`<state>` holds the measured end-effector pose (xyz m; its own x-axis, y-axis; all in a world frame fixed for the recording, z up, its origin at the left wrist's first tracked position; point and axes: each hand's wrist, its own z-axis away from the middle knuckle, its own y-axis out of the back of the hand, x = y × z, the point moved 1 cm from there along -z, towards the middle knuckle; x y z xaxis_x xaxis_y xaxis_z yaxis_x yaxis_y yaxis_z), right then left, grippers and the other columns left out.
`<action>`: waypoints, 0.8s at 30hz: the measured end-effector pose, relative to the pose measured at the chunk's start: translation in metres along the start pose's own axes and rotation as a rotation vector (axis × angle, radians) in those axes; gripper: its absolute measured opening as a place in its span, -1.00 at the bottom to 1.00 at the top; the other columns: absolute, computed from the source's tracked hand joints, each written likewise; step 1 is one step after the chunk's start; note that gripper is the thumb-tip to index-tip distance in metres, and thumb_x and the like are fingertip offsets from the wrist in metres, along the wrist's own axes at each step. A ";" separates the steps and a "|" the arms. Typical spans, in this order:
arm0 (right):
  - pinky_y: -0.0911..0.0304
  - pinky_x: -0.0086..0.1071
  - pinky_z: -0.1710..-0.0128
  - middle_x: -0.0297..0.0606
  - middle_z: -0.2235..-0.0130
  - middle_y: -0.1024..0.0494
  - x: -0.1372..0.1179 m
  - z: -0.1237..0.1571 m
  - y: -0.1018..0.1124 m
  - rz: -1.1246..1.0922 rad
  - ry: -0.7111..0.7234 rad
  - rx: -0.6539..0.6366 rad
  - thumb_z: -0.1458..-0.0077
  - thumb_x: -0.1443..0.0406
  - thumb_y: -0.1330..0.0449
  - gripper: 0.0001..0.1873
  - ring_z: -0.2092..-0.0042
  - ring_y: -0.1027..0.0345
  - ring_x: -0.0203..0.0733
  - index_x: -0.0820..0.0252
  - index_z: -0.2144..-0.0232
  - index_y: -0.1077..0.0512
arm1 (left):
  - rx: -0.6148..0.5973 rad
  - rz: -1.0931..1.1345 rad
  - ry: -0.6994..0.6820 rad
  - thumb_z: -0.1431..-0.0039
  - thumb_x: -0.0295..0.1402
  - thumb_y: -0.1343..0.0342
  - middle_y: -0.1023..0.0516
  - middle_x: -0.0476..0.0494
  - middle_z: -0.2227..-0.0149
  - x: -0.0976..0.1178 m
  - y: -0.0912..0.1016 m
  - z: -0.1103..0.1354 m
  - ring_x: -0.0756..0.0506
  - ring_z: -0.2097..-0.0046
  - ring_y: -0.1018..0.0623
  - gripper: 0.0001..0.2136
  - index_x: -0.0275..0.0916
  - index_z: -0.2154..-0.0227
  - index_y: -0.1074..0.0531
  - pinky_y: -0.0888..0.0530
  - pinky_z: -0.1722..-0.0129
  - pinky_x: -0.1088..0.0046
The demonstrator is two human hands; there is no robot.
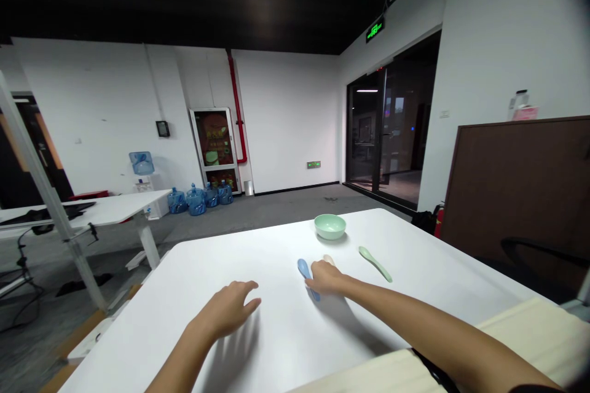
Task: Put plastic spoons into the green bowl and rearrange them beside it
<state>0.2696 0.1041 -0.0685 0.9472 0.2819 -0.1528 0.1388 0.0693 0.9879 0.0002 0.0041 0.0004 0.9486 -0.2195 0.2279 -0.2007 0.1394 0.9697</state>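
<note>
Over the left part of the white table [193, 276], my left hand [230, 307] hovers with thumb and fingers apart, holding nothing. My right hand [326, 277] reaches across to a blue spoon [303, 268], thumb and fingers closed about its handle. The spoon's bowl points away from me, and its handle end shows below the hand. A beige spoon [329, 259] lies just behind my right hand, which hides most of it. To the right rests a light green spoon [375, 264], slanted on the tabletop. A light green bowl [330, 227] stands upright beyond the spoons.
Cream-coloured cloth [369, 374] lies along the near right edge. A brown partition [520, 196] and a dark chair [530, 252] stand to the right. Another white table [124, 202] is at the left, with blue water jugs [196, 201] on the floor behind it.
</note>
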 end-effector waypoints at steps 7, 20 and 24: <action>-0.17 -0.35 0.30 0.00 0.24 -0.59 0.005 0.006 0.028 -0.072 -0.067 0.021 -0.15 0.05 -0.04 -0.58 0.17 -0.47 -0.01 0.27 0.37 -0.50 | 0.002 0.010 0.001 -0.20 0.02 0.12 -0.48 -0.23 -0.11 0.002 0.004 0.003 -0.29 -0.13 -0.44 -0.46 -0.12 -0.14 -0.37 -0.36 -0.08 0.17; -0.18 -0.33 0.16 -0.04 0.05 -0.54 0.075 0.038 0.069 -0.167 -0.058 0.176 -0.19 -0.09 0.02 -0.41 0.02 -0.40 0.03 0.18 -0.03 -0.39 | 0.007 -0.007 -0.010 -0.20 0.03 0.13 -0.48 -0.23 -0.12 0.001 0.002 0.002 -0.28 -0.13 -0.44 -0.46 -0.11 -0.14 -0.37 -0.37 -0.08 0.17; -0.17 -0.32 0.08 -0.01 -0.06 -0.48 0.082 0.050 0.063 -0.174 -0.047 0.176 -0.20 -0.09 0.02 -0.37 -0.07 -0.35 0.06 0.21 -0.11 -0.33 | 0.011 0.004 -0.006 -0.20 0.04 0.13 -0.48 -0.22 -0.12 -0.002 0.000 0.001 -0.29 -0.13 -0.45 -0.45 -0.11 -0.14 -0.37 -0.37 -0.08 0.18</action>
<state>0.3707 0.0835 -0.0175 0.9165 0.2355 -0.3233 0.3449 -0.0557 0.9370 -0.0022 0.0033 -0.0002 0.9463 -0.2251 0.2321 -0.2071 0.1291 0.9698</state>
